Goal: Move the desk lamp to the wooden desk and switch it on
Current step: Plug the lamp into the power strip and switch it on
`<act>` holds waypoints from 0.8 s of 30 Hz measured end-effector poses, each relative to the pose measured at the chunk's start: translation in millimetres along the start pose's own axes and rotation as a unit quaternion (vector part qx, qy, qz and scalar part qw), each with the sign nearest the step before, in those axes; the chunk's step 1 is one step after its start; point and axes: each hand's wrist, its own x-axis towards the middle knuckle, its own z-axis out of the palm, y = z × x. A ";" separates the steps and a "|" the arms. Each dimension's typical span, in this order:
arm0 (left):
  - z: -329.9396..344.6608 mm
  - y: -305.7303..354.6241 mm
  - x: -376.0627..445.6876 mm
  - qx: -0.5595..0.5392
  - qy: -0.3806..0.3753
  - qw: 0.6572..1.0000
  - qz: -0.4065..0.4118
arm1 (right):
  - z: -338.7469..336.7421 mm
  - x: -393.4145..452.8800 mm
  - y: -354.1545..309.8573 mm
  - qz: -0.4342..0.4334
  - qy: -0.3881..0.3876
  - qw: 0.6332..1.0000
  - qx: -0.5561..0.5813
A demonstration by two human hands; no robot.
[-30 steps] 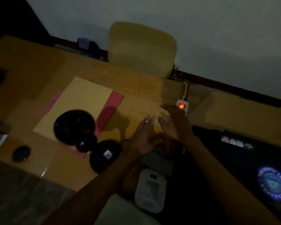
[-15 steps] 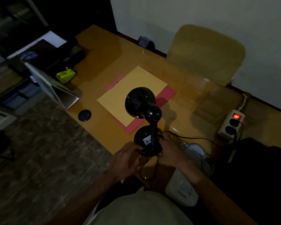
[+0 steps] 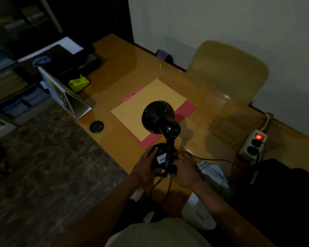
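A black desk lamp (image 3: 158,118) stands on the wooden desk (image 3: 125,72) near its front edge, shade unlit and turned toward the folders. My left hand (image 3: 144,168) wraps the left side of its round base (image 3: 160,157). My right hand (image 3: 184,169) grips the base's right rear, where the black cord (image 3: 214,159) leaves. The cord runs right to a white power strip (image 3: 253,144) whose red switch glows. A loop of cord hangs below my hands.
A yellow folder (image 3: 141,111) lies on a pink one (image 3: 184,111) mid-desk. A folded calendar stand (image 3: 66,97), green tape dispenser (image 3: 78,82) and small black disc (image 3: 96,126) sit at left. A chair (image 3: 227,72) stands behind the desk. A white device (image 3: 214,173) lies right.
My hands left the power strip and took hold of the lamp's base; the view swung left. Over the last half second the lamp and hands hardly moved.
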 end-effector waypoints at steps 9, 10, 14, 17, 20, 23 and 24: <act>-8.0 -9.7 -7.5 0.005 0.002 0.999 0.043 | 7.5 -4.7 3.0 -0.026 0.036 0.999 0.018; -8.1 -9.9 -7.4 -0.002 0.001 0.999 0.039 | 5.2 -4.2 4.3 -0.024 0.043 0.999 0.012; -8.9 -8.8 -8.8 -0.016 -0.017 0.999 0.027 | -11.7 1.6 15.9 0.000 0.038 0.999 0.011; -12.7 -5.9 -12.1 -0.046 -0.014 0.999 0.023 | -32.5 8.0 37.6 0.049 0.059 0.997 0.018; -12.6 -4.9 -11.7 -0.053 -0.006 0.998 0.018 | -48.9 8.6 58.9 0.099 0.129 0.987 0.008; -12.7 -0.6 -11.4 -0.066 -0.014 0.998 0.009 | -58.1 11.3 63.3 0.137 0.135 0.981 -0.006; -12.6 -0.3 -11.3 -0.067 -0.013 0.998 0.010 | -59.3 12.2 62.1 0.148 0.120 0.982 -0.010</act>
